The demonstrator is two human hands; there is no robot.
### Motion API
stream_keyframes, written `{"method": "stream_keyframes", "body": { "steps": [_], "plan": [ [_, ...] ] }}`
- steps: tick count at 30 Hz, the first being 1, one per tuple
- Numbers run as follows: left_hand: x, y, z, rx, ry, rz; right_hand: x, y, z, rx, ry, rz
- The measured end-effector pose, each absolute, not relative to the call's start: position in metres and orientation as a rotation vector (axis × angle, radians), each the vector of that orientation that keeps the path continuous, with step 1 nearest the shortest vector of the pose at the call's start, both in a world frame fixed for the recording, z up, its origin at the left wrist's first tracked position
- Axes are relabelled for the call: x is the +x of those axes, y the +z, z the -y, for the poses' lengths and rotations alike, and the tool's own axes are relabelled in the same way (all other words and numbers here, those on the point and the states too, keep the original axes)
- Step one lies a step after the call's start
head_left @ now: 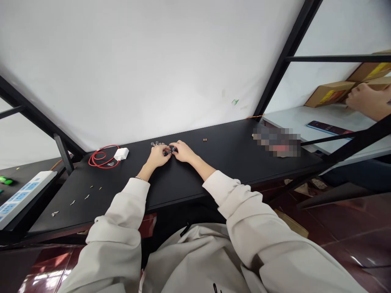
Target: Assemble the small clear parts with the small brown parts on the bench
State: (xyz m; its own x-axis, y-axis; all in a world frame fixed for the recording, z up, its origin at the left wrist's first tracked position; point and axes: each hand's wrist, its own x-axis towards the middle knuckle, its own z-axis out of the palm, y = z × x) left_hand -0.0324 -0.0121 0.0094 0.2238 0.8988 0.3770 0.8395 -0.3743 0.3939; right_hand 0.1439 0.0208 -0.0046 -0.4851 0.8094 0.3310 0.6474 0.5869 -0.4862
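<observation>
At the far left, a white power strip (23,198) is lying on a separate dark surface, while small metal pieces (87,196) are scattering near the front left corner of the black worktop (244,154). Along its back edge, a red cable (102,156) is looping beside a white charger (121,154). Near the middle, the left hand (158,156) and right hand (183,151) are meeting over a small dark part (170,151). Each grip is closing tightly on it, with the fingers curled inward and the wrists resting low near the worktop, which is keeping the work steady. The hands are hiding most of the part, so its shape is hard to make out. Small clear pieces (157,143) are clustering just behind the left hand. Further right, two tiny brown bits (205,139) are sitting near the back edge, and a pixelated patch (276,141) is hiding something. Beyond it, another person's hand (365,101) is reaching beside cardboard boxes (330,93)
</observation>
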Motion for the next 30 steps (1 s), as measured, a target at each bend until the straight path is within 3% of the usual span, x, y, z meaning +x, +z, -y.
{"method": "stream_keyframes", "body": {
  "steps": [4, 11, 22, 30],
  "plan": [
    [-0.031, 0.013, 0.015, 2.295, 0.886, -1.701, 0.136, -0.004, -0.02, -1.204, 0.393, 2.29],
    [-0.032, 0.009, 0.013, 2.128, 0.989, -1.654, 0.15, -0.006, -0.028, -1.12, 0.724, 1.949],
    [-0.031, 0.011, 0.014, 2.328, 0.925, -1.672, 0.157, 0.002, -0.022, -1.142, 0.483, 2.077],
    [-0.031, 0.008, 0.012, 2.347, 0.967, -1.703, 0.159, 0.0, -0.026, -1.237, 0.542, 2.201]
  ]
}}
